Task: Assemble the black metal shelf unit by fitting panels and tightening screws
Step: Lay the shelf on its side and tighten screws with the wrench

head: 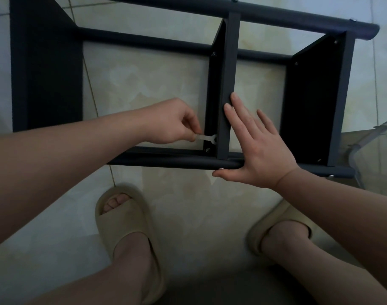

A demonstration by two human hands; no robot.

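Head view: the shelf (276, 56) lies on its side on the tiled floor (155, 84), just beyond my feet, and most of it looks built. Two long tubes, the far tube (276, 16) and the near tube (177, 161), run across, and three panels stand between them: a wide left panel (47, 73), a middle panel (229, 73) and a right panel (309, 95). Screw heads show on top of the far tube and at the far end of the middle panel (214, 54), so I judge those joints already made.

My left hand (175, 123) pinches a small flat wrench (207, 138) between thumb and curled fingers, its open end pointing at the near end of the middle panel, just above a screw (207, 150) beside the near tube. I cannot tell whether the wrench head sits on a fastener. My right hand (258, 150) lies flat, fingers straight, fingertips on the middle panel's edge and thumb against the near tube, bracing the joint.

I judge the step in hand to be tightening this near corner of the middle panel. How tight the other screws are cannot be read from here, so a last round of tightening may remain, then standing the shelf upright.

Around it: my two beige slippers (124, 221) near the shelf, and a clear plastic tub (368, 150) just beside the right panel's end. The corner is cramped and dark, which leaves the wrench little room to swing.
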